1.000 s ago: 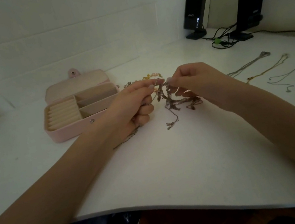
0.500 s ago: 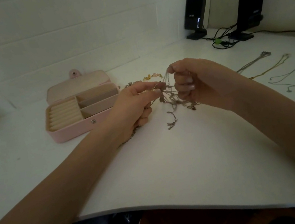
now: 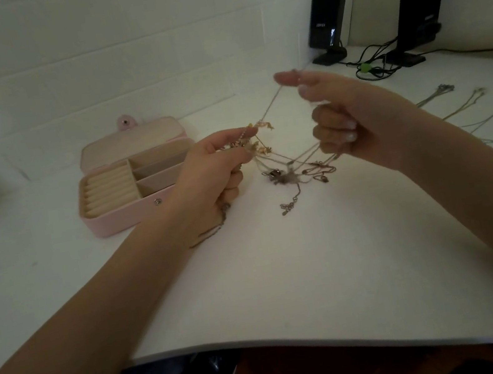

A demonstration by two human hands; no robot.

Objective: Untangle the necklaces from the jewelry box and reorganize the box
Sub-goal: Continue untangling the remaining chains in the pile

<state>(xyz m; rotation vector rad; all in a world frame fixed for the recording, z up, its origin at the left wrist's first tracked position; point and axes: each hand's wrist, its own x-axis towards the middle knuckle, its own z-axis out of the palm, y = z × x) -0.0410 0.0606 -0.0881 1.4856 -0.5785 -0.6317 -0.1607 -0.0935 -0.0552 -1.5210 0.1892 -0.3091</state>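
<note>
- Two black speakers stand at the far right of a white tabletop (image 3: 287,278), one (image 3: 327,16) against the white wall, the other (image 3: 419,8) beside a beige panel.
- Black cables (image 3: 377,59), bundled with a green tie (image 3: 365,68), trail between the speakers.

jewelry box (image 3: 126,188) left on table (image 3: 287,278) | tangle (image 3: 288,172) right of it | speakers (image 3: 327,14) behind, far right
</note>
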